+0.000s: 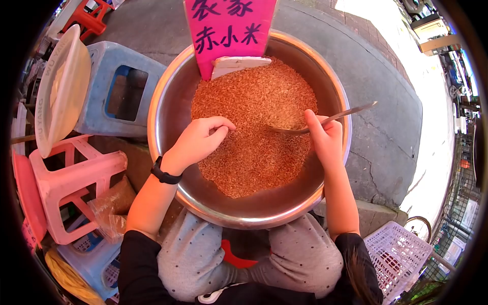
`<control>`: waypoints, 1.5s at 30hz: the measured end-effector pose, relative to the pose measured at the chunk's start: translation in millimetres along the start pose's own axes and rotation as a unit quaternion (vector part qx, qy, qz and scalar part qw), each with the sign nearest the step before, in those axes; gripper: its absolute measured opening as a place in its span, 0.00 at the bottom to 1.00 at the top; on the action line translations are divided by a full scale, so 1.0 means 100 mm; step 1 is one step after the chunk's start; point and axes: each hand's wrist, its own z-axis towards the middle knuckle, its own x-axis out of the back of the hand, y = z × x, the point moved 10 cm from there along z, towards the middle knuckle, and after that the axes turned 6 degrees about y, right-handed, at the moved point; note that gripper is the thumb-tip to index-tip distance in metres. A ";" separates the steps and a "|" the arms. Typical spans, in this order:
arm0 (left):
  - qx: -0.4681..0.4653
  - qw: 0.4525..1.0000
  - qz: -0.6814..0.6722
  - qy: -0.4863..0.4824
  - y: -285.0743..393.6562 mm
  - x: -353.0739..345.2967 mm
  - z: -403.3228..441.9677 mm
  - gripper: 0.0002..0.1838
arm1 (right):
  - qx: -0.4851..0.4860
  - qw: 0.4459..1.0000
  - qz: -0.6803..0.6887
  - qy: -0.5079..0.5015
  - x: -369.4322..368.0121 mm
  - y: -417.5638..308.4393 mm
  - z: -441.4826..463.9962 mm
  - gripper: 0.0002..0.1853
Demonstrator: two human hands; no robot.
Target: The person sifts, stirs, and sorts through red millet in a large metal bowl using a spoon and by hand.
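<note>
A wide steel basin (330,76) of reddish-brown grain (244,168) stands in front of my knees. My right hand (326,136) is closed around the handle of a metal spoon (355,110). The handle end points up and right past the rim, while the bowl end lies in the grain near the middle. My left hand (203,140) is over the left part of the grain, thumb and forefinger close together at its surface. Anything between those fingertips is too small to make out. A bright pink sign (229,35) with black handwritten characters stands in the grain at the far side, beside a white piece of board (239,64).
Left of the basin are a blue plastic stool (94,96), an upright pale round tub (63,91), a pink stool (76,175) and a clear bag of brown grain (114,203). A white plastic basket (396,254) sits at lower right. Grey pavement (381,132) extends beyond.
</note>
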 end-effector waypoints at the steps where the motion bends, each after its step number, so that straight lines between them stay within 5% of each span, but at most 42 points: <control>1: -0.002 0.999 0.026 0.032 0.03 0.07 -0.01 0.10 | 0.020 1.000 -0.016 0.016 0.05 0.00 0.04 0.22; 5: -0.152 0.956 0.205 0.148 0.35 0.22 -0.08 0.07 | -0.021 0.992 -0.105 -0.066 -0.14 0.16 -0.02 0.21; 8: -0.102 0.972 0.203 0.063 0.23 0.10 -0.06 0.10 | 0.032 0.908 -0.349 -0.231 -0.47 0.15 -0.19 0.23; 10: 0.028 0.955 0.247 -0.159 -0.03 -0.25 -0.14 0.14 | 0.115 0.849 -0.405 -0.318 -0.69 0.18 -0.34 0.26; 11: 0.093 0.923 0.263 -0.267 -0.18 -0.39 -0.28 0.16 | 0.071 0.848 -0.388 -0.353 -0.72 0.26 -0.39 0.26; 13: 0.050 0.875 0.290 -0.384 -0.35 -0.66 -0.52 0.20 | -0.019 0.836 -0.352 -0.420 -0.79 0.28 -0.53 0.27; 18: 0.016 0.841 0.324 -0.434 -0.29 -0.92 -0.66 0.20 | -0.102 0.757 -0.290 -0.576 -0.98 0.45 -0.93 0.19; 22: -0.001 0.877 0.237 -0.418 -0.22 -0.94 -0.68 0.21 | -0.127 0.786 -0.288 -0.533 -0.98 0.57 -0.93 0.15; 24: -0.023 0.909 0.186 -0.373 -0.12 -0.90 -0.63 0.22 | -0.029 0.804 -0.243 -0.543 -1.08 0.48 -0.92 0.15; 28: -0.145 0.976 0.072 -0.147 0.32 -0.52 -0.30 0.23 | 0.023 0.889 -0.184 -0.420 -0.95 0.27 -0.67 0.13; 29: -0.123 0.984 0.069 -0.105 0.35 -0.38 -0.23 0.21 | 0.076 0.915 -0.171 -0.357 -0.87 0.15 -0.56 0.11; 32: -0.139 0.984 -0.006 0.116 0.31 0.17 -0.10 0.15 | -0.007 0.959 -0.161 -0.233 -0.53 0.08 -0.30 0.11; 34: -0.120 0.971 -0.027 0.205 0.20 0.40 -0.08 0.11 | 0.048 0.992 -0.072 -0.096 -0.25 -0.05 -0.14 0.14; 35: -0.113 0.971 -0.011 0.210 0.17 0.42 -0.06 0.10 | 0.115 0.991 0.052 -0.046 -0.12 -0.22 -0.13 0.12; 37: -0.097 0.971 0.022 0.218 0.11 0.44 -0.04 0.10 | 0.139 0.988 0.060 0.044 0.16 -0.09 -0.03 0.11; 40: -0.105 0.964 0.106 0.220 0.17 0.39 -0.06 0.04 | 0.321 0.912 -0.196 0.165 0.15 -0.46 -0.18 0.07; 43: -0.037 0.962 0.084 0.257 0.10 0.48 -0.08 0.02 | 0.348 0.856 -0.329 0.194 -0.02 -0.64 -0.29 0.05; 45: -0.010 0.956 0.080 0.283 0.09 0.53 -0.11 0.03 | 0.333 0.872 -0.320 0.164 -0.06 -0.52 -0.21 0.09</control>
